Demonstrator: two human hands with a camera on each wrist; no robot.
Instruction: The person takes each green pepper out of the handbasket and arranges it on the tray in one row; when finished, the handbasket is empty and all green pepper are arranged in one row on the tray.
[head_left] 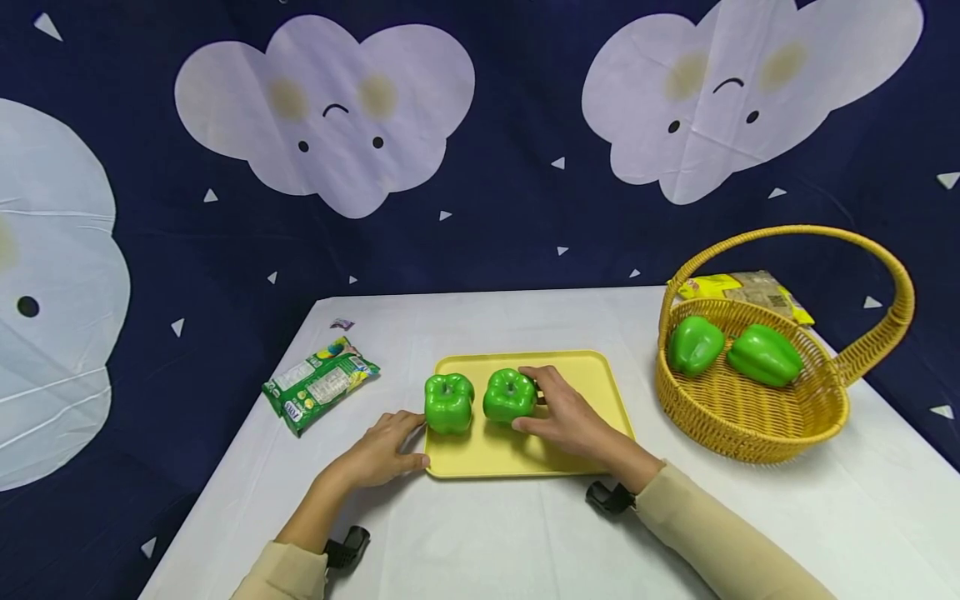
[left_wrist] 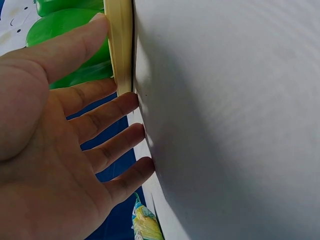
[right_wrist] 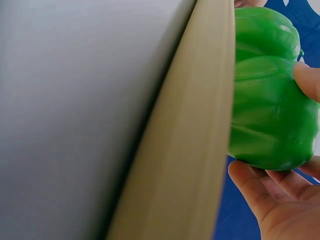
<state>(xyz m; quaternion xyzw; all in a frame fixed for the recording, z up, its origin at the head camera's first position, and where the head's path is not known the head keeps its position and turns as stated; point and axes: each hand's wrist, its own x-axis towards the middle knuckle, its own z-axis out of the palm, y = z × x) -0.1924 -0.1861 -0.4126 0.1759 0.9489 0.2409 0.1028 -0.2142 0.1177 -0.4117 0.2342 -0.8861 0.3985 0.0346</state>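
A yellow tray holds two upright green bell peppers side by side. The right hand has its thumb and fingers around the right pepper; the right wrist view shows this grip on the pepper beyond the tray's edge. At the tray's left edge, the left hand touches the rim with thumb and fingers spread, beside the left pepper. In the left wrist view, the left hand's thumb and fingers are at the tray's rim.
A yellow wicker basket with two green peppers stands at the right, a yellow packet behind it. A green snack packet lies at the left, with a small purple wrapper farther back. A dark cloud-patterned cloth hangs behind the table.
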